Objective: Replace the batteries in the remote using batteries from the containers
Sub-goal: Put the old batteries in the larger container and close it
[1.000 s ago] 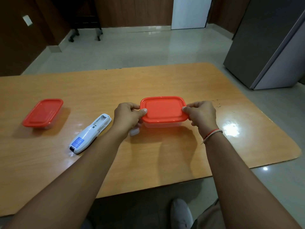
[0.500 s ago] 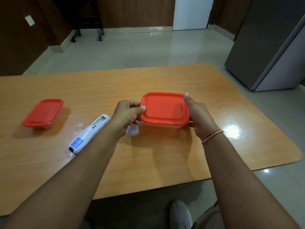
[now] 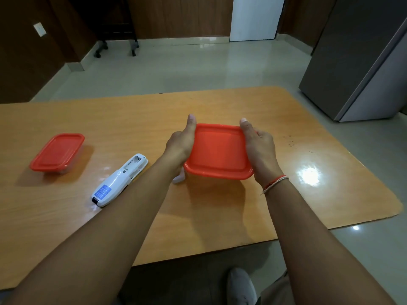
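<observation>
On glossy wooden table [image 3: 154, 119] | tiled floor [image 3: 187, 67] beyond | both hands grip red-lidded container [image 3: 218, 154]

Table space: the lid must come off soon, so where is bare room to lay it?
Bare wooden table lies right of the right hand, and near the front edge. It is crowded left of the held red-lidded container, by the white remote.

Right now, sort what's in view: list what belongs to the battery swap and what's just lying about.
For the job:
- red-lidded box, held by left hand and right hand
- second red-lidded box
- remote, battery bay open
- small white piece, possibly its cover

Just there:
- table
- grey cabinet
- wheeled stand
</observation>
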